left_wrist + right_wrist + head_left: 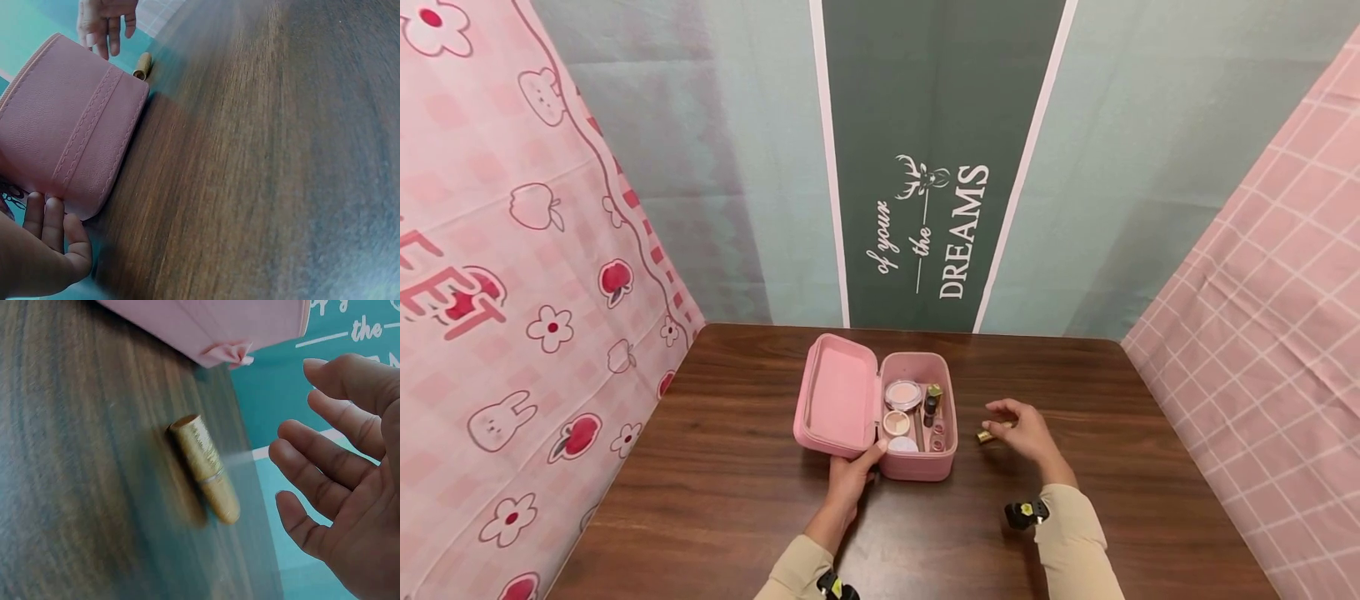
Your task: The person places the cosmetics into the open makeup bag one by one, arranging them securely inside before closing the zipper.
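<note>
A pink makeup case [916,471] stands on the table with its lid [842,400] swung open to the left. My left hand [848,483] holds it at the near hinge corner, thumb at the rim; in the left wrist view its fingertips [53,209] press the pink side wall. Inside lie a round compact [903,395], a smaller round pan [896,423], a dark tube [930,410] and other cosmetics. To the right, a gold lipstick tube [203,465] lies on the wood. Over it hovers my right hand [1024,432], fingers spread and apart from the tube in the right wrist view.
The brown wooden table [715,500] ends at a green cloth backdrop [917,317] with white lettering. Pink patterned cloth [580,333] hangs on the left, and pink checked cloth [1247,333] on the right. A small bow [230,353] sits on the case's outer wall.
</note>
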`<state>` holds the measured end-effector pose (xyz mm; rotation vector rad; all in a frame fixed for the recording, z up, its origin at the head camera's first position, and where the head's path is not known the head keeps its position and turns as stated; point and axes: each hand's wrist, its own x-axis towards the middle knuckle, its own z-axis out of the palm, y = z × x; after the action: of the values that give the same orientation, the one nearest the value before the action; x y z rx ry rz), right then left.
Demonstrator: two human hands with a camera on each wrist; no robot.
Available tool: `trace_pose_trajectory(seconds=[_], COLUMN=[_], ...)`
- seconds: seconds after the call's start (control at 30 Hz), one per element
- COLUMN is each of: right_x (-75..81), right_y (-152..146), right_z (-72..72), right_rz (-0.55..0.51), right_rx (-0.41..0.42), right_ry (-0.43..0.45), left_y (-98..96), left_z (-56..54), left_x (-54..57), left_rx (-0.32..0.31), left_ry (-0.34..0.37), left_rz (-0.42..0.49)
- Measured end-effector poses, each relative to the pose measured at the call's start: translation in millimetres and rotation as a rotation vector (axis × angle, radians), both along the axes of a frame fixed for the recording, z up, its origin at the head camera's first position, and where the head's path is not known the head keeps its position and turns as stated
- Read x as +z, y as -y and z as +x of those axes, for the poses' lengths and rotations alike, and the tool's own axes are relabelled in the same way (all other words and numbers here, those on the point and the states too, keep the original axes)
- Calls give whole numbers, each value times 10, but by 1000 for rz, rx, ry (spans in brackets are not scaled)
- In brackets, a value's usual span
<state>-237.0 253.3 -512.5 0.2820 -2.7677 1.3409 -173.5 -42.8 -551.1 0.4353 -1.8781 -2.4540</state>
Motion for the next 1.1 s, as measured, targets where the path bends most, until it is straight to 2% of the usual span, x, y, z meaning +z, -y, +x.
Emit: trace_pose_trajectory(seconds=[0.3,0.53,0.6,0.87,1.1], right_x=[-110,-234,-265,-377,-473], right_y=[-121,-219,-250,-317,-340], right_z=[54,57,55,36,-21], right_rz=[-12,-31,-24,-15,21], right_rx=[-64,-92,-92,-85,-94], right_ry=[-23,8,24,70,66], left_y=[-5,-7,-9,-9,7], left_z=[4,135,142,137,30], left_x=[38,362,376,367,103], left_rx=[-11,-15,-14,-14,-19], left_ry=[9,13,17,18,28], left_rz=[0,-12,-8,-16,8])
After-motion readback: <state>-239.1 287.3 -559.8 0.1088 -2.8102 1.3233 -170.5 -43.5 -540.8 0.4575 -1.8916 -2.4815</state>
